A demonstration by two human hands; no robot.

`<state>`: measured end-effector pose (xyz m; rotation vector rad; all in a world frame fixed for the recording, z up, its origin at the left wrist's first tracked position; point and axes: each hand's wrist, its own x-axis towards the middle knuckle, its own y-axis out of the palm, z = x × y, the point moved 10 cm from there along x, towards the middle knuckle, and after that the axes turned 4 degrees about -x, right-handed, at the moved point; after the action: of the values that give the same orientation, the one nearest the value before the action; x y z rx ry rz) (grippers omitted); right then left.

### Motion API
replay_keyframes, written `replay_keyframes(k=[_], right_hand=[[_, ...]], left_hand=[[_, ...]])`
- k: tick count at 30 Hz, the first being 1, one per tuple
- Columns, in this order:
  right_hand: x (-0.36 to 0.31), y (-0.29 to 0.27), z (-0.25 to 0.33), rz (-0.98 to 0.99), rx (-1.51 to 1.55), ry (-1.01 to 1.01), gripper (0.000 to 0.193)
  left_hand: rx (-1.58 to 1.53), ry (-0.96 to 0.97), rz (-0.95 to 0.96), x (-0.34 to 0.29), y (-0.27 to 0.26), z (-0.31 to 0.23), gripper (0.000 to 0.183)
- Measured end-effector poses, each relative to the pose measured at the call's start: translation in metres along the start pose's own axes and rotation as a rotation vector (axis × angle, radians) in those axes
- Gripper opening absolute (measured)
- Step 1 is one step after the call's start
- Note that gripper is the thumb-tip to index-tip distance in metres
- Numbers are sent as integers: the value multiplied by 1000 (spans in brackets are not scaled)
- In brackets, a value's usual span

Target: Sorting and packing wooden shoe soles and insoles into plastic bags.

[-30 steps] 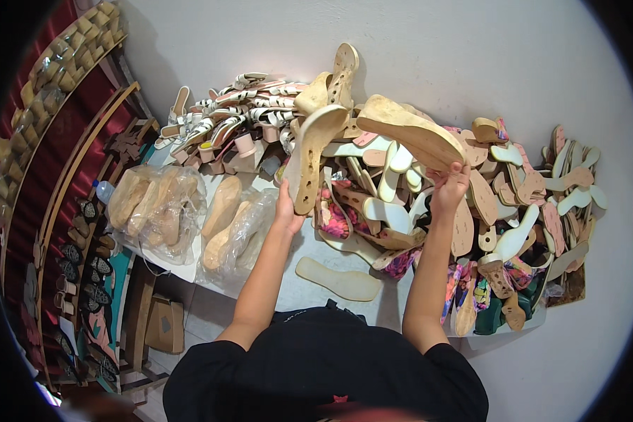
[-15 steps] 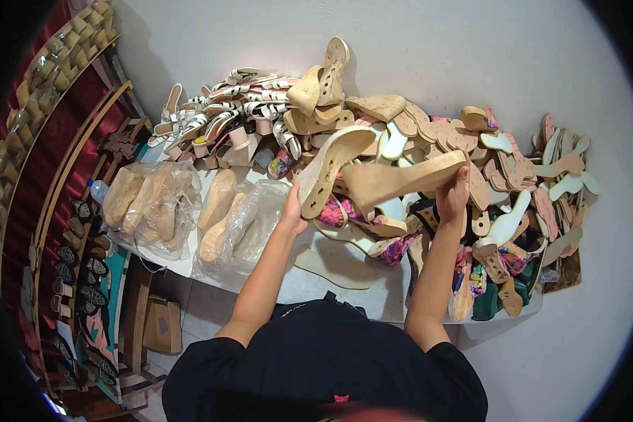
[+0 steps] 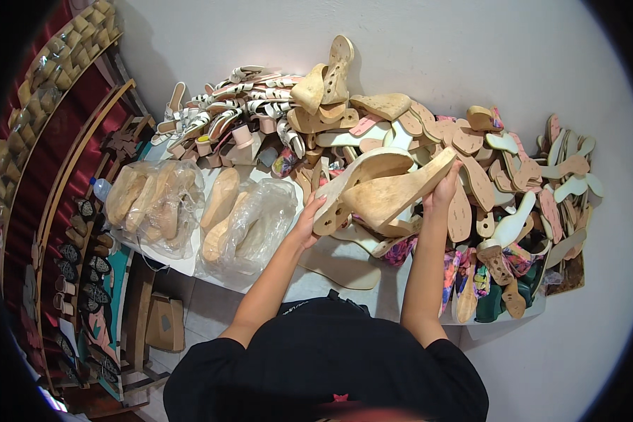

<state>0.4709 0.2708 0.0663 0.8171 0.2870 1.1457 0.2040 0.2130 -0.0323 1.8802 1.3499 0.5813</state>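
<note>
Two wooden wedge shoe soles are held up above the table, close against each other. Around the heel end of the left wedge sole (image 3: 355, 176), which has round holes in its side, my left hand (image 3: 309, 219) is closed. My right hand (image 3: 443, 187) grips the narrow toe end of the right wedge sole (image 3: 394, 191), whose thick heel overlaps the left one. Below them on the white table lies a flat beige insole (image 3: 341, 266). Behind and right of my hands spreads a heap of shoe soles (image 3: 475, 176), several with flowered fabric.
Clear plastic bags of wooden soles (image 3: 155, 204) lie at the table's left. White strappy sandals (image 3: 250, 102) are piled at the back, by the wall. Shelves with shoes (image 3: 84, 274) stand at far left, and a cardboard box (image 3: 165, 322) sits beneath the table's left side.
The two wedge soles have come together; they were apart before. My left hand has shifted right with its sole, while my right hand has moved slightly left and tilted its sole more.
</note>
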Motion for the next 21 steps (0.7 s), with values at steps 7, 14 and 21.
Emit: replay_keyframes(k=[7,14,21], right_hand=[[7,-36,-22,-200,-19,115,40],[-3,-48,-42,-347,30,251,44],[-38,-28,-59,-209,262,423,37]], left_hand=[[69,-44,44,-11,9,-6,50],[21,-52,1,-15,2,-2,48],[-197,7,-16,-16,-3,4,45]])
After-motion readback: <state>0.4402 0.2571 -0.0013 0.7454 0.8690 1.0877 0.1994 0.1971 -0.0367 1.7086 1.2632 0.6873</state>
